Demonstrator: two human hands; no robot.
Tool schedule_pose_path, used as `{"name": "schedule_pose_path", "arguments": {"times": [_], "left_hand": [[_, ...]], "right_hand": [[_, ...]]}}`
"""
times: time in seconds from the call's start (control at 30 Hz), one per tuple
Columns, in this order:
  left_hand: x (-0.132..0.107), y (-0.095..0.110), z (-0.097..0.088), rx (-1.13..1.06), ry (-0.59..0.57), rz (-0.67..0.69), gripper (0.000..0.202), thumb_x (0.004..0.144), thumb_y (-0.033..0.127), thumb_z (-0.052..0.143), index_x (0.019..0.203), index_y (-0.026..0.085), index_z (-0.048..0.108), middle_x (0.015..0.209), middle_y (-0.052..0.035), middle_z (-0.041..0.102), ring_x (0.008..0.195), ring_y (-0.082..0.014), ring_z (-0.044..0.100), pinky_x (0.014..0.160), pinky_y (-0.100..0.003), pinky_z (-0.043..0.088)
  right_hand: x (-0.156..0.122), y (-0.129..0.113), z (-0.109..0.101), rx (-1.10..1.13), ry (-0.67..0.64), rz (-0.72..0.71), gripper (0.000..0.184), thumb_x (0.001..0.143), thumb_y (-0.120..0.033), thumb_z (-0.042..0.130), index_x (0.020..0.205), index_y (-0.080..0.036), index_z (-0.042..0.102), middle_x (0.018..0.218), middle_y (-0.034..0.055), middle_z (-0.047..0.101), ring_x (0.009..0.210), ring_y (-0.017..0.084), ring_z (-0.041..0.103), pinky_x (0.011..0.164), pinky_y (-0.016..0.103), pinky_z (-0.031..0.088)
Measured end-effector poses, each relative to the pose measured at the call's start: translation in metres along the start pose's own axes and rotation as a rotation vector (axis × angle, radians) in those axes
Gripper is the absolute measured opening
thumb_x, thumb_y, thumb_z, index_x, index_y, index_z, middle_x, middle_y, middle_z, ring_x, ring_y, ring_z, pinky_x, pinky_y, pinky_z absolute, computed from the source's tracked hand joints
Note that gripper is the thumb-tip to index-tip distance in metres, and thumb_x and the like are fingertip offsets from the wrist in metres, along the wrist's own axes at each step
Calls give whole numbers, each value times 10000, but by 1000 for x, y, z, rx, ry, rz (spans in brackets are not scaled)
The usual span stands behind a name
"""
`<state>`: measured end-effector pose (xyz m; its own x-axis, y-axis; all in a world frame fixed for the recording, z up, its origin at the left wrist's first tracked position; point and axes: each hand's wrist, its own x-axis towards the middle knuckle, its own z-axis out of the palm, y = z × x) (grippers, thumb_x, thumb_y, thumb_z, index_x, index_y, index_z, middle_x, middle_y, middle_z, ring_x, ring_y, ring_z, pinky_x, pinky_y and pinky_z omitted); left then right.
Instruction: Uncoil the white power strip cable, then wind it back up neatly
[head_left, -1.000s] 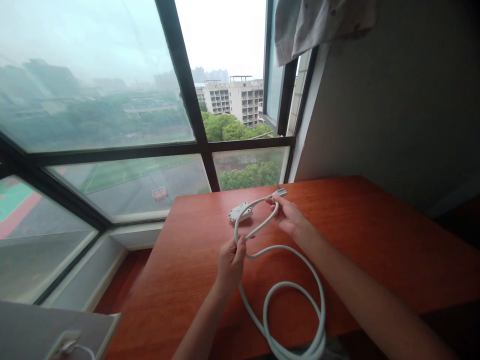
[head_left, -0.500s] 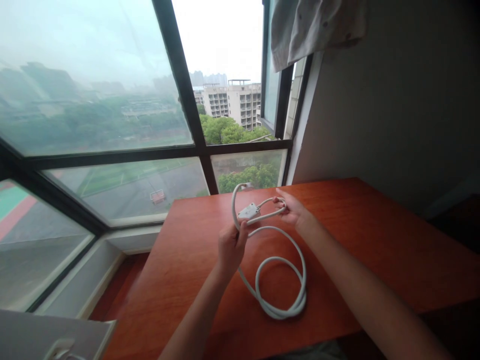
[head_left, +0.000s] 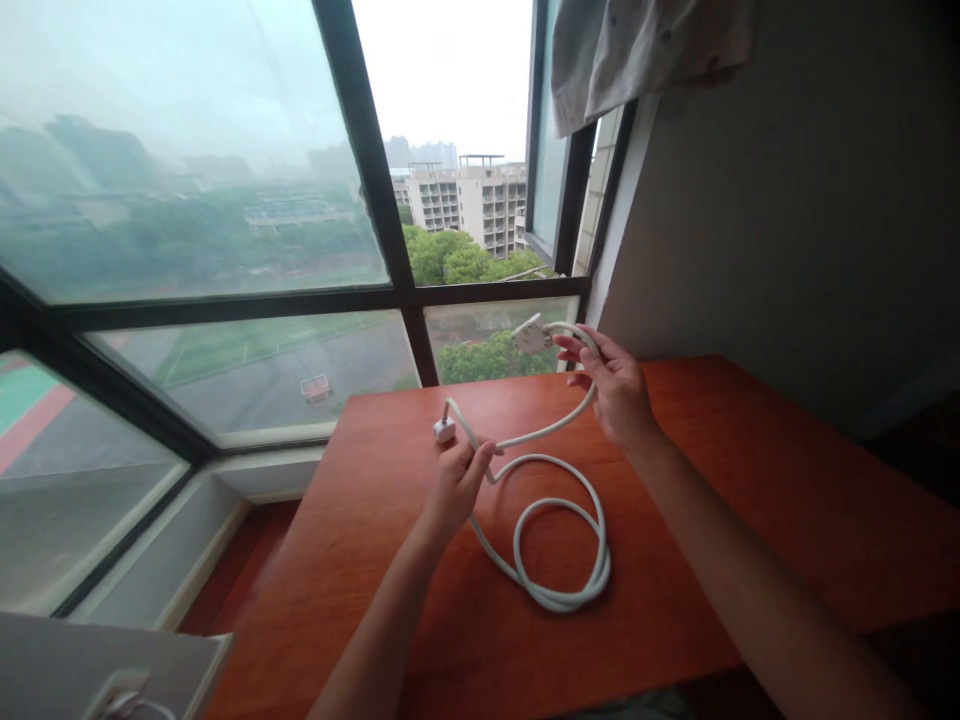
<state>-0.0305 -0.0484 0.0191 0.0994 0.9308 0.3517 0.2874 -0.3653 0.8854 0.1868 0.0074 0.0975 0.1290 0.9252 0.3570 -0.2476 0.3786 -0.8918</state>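
Fingers (head_left: 480, 455) of the left hand (head_left: 456, 485) pinch the white cable (head_left: 559, 530) near its small plug (head_left: 444, 431); the right hand (head_left: 615, 385) grips it by the flat plug (head_left: 531, 335) — coils rest mid-table (head_left: 750, 480), toward the far edge.

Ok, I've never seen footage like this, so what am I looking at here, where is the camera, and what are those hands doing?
The camera sits on a person's head and looks forward and down, so the two bare arms reaching in from the bottom are the person's own. There is no machine. The left hand grips a white cable near its small end piece. The right hand holds the cable's other end, with a white plug, raised above the table. The cable's middle lies coiled on the reddish wood. Behind is a large window.
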Motion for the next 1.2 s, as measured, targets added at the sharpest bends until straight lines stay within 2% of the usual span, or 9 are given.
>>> {"name": "schedule_pose_path", "arguments": {"times": [0.07, 0.2, 0.37, 0.53, 0.67, 0.77, 0.93, 1.07, 1.2], "left_hand": [[3, 3, -1, -9, -68, -9, 421, 897, 482, 491, 876, 110, 687, 630, -3, 537, 600, -114, 483, 569, -218, 393], [9, 9, 2, -11, -178, -35, 355, 880, 456, 531, 951, 128, 648, 658, 13, 519, 599, -105, 456, 559, -211, 371], [12, 11, 7, 28, -165, -14, 275, 856, 423, 573, 876, 148, 583, 619, 49, 437, 555, -88, 381, 529, -204, 315], [7, 15, 8, 126, -210, 80, 254, 905, 389, 509, 854, 157, 597, 684, 15, 482, 641, -114, 422, 600, -220, 350], [5, 16, 7, 174, -269, 147, 280, 928, 380, 473, 944, 155, 639, 749, -23, 535, 695, -133, 458, 637, -234, 375], [5, 15, 10, 233, -243, 189, 252, 907, 369, 521, 996, 168, 646, 773, -26, 552, 693, -131, 478, 635, -231, 380], [3, 18, 16, 538, -143, 322, 201, 881, 376, 571, 876, 189, 645, 755, -26, 586, 643, -127, 501, 605, -233, 362], [0, 20, 18, 684, -45, 499, 191, 903, 338, 543, 941, 192, 660, 788, -61, 626, 788, -183, 561, 747, -280, 397], [0, 16, 16, 542, -16, 441, 218, 904, 354, 543, 942, 183, 672, 744, -45, 600, 681, -142, 526, 664, -241, 396]], "right_hand": [[3, -12, 3, -13, -78, -59, 404, 792, -397, 651, 1168, -253, 613, 1146, 55, 687, 950, 176, 640, 578, 208, 494], [9, -26, 16, -54, -220, -75, 353, 812, -408, 635, 1131, -258, 635, 1061, 42, 706, 835, 156, 648, 569, 221, 497], [15, -26, 35, -184, -399, -132, 295, 857, -373, 581, 1101, -215, 632, 1005, 50, 716, 800, 144, 651, 589, 219, 505], [22, -24, 48, -382, -422, -216, 260, 885, -266, 515, 1110, -196, 625, 982, 45, 720, 772, 138, 656, 614, 230, 514], [28, -26, 55, -638, -436, -258, 244, 865, -189, 527, 1066, -196, 665, 928, 27, 731, 825, 148, 668, 737, 255, 512], [34, -21, 59, -872, -516, -316, 214, 847, -185, 558, 993, -201, 714, 935, 29, 736, 865, 165, 663, 797, 262, 481], [44, -2, 69, -1143, -712, -349, 185, 813, -202, 587, 878, -223, 759, 903, 31, 738, 841, 179, 649, 738, 245, 440], [55, 6, 76, -1061, -886, -239, 212, 787, -151, 577, 876, -214, 759, 830, 12, 732, 767, 145, 635, 673, 217, 422], [68, 11, 78, -745, -993, -48, 205, 790, -152, 568, 896, -150, 744, 772, 18, 708, 711, 115, 612, 636, 196, 432]]}}
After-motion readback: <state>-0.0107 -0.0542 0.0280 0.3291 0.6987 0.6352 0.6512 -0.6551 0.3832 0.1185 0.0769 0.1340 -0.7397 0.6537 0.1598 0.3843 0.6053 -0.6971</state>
